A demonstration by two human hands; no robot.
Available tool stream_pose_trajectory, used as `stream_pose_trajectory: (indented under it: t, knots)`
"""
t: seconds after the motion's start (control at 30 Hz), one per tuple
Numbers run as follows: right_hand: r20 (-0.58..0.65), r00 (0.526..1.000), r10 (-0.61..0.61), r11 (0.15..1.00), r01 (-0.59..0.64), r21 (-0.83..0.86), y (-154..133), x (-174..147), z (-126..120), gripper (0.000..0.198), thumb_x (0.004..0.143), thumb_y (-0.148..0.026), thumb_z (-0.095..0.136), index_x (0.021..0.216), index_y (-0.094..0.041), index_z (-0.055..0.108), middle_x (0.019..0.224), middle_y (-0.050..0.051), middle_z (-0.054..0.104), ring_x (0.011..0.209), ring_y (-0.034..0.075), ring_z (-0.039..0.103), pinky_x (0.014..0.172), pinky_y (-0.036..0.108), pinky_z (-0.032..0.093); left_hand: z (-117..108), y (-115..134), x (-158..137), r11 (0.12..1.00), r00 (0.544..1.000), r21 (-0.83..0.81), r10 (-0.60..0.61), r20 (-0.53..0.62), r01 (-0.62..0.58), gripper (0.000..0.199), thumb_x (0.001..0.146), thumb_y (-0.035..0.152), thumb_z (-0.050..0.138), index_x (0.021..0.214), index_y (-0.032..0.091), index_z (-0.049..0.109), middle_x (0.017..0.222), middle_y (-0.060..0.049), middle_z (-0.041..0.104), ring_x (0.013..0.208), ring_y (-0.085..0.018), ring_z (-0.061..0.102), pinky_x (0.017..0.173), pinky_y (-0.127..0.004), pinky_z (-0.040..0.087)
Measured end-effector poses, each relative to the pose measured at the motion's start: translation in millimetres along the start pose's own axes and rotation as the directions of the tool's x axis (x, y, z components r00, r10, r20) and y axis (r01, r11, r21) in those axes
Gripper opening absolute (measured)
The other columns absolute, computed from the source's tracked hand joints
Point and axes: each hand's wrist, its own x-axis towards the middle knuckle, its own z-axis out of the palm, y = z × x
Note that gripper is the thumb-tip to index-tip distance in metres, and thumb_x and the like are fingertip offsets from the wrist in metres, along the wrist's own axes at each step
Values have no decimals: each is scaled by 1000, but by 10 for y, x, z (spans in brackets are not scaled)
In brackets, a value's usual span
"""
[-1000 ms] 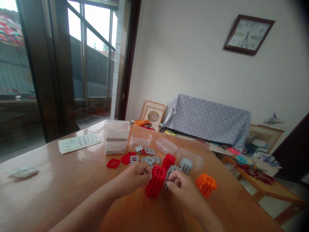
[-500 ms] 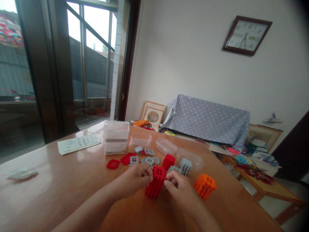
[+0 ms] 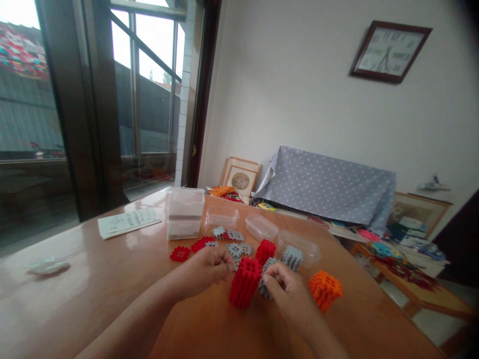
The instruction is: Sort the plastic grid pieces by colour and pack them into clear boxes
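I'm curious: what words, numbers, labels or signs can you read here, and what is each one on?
"10": wall clock
"11": wall clock
"8": wall clock
The clock's other numerals: too blurred to read with certainty.
Pale paper on the table: rows of dark marks, too small and blurred to read.
No other text can be made out.

A tall red lattice block [image 3: 245, 283] stands on the table [image 3: 202, 324].

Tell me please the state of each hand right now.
Left hand: curled beside the nearer red stack; whether it holds anything cannot be told.
Right hand: curled at the nearer grey stack; whether it holds anything cannot be told.
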Motion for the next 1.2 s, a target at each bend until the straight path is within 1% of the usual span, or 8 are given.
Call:
stream_pose_trajectory:
  t: [0.13, 0.27, 0.33, 0.43, 0.7, 1.03, 1.1, 1.2]
  knots:
    - [-46, 999, 2, 999, -1, 35, -20, -16, -2, 32, 96, -47, 50, 80, -21, 61, 69, -3, 57, 65, 15, 52, 61, 25, 39, -434, -1, -77, 996, 978, 56, -58, -199, 70, 12, 82, 28, 55, 88, 18, 58, 74, 1, 63, 67, -13, 54, 63, -24, 40]
    - [-81, 997, 9, 1000, -9, 2, -51, -25, 12, 35, 97, -50, 48, 82, -22, 62, 69, -3, 57, 67, 16, 54, 62, 26, 40, -773, -146, -131, 859, 817, 388, -58, -573, 333, 8, 80, 22, 52, 73, 20, 53, 61, 3, 50, 60, -14, 46, 57, -26, 29]
    - [-80, 997, 14, 1000, -16, -21, -46, -27, 26, 35, 98, -51, 47, 84, -22, 62, 71, -2, 60, 69, 17, 55, 64, 26, 41, -846, -260, -140, 773, 762, 457, -53, -645, 441, 9, 75, 19, 57, 68, 21, 52, 59, 2, 50, 63, -16, 48, 61, -27, 28]
    - [-74, 997, 23, 999, -26, -43, 7, -23, 57, 37, 98, -54, 46, 87, -23, 63, 74, -1, 63, 70, 18, 57, 65, 28, 43, -869, -444, -133, 764, 744, 437, -83, -663, 475, 13, 68, 20, 67, 69, 21, 54, 61, 1, 52, 68, -20, 53, 66, -29, 32]
    - [-44, 999, 22, 999, -24, -38, 146, 3, 101, 39, 99, -58, 44, 93, -24, 64, 81, 0, 68, 77, 20, 62, 70, 29, 45, -841, -808, -58, 814, 746, 377, -100, -658, 441, 28, 54, 16, 79, 67, 22, 55, 80, -6, 63, 99, -33, 61, 81, -34, 41]
    - [-155, 988, 18, 1000, -18, 3, 9, -33, 40, 38, 97, -56, 47, 95, -23, 67, 76, 0, 68, 73, 20, 63, 66, 27, 47, -767, -491, -21, 943, 773, 170, -121, -623, 285, 18, 70, 30, 72, 73, 19, 58, 64, 0, 56, 70, -19, 55, 61, -26, 32]
    - [-178, 984, 2, 1000, 1, 18, 4, -37, 37, 38, 97, -56, 48, 98, -22, 66, 78, 1, 68, 74, 20, 62, 68, 27, 48, -697, -350, -7, 979, 849, -156, -195, -491, 134, 19, 79, 36, 66, 82, 18, 60, 72, 0, 63, 66, -15, 55, 60, -24, 37]
    - [-196, 981, 15, 999, -6, 45, 37, -33, 49, 38, 98, -56, 47, 99, -22, 65, 80, 2, 67, 75, 20, 62, 68, 28, 48, -609, -217, 23, 703, 946, -712, -237, -219, 12, 21, 83, 32, 63, 95, 16, 64, 84, -5, 70, 73, -15, 63, 67, -25, 47]
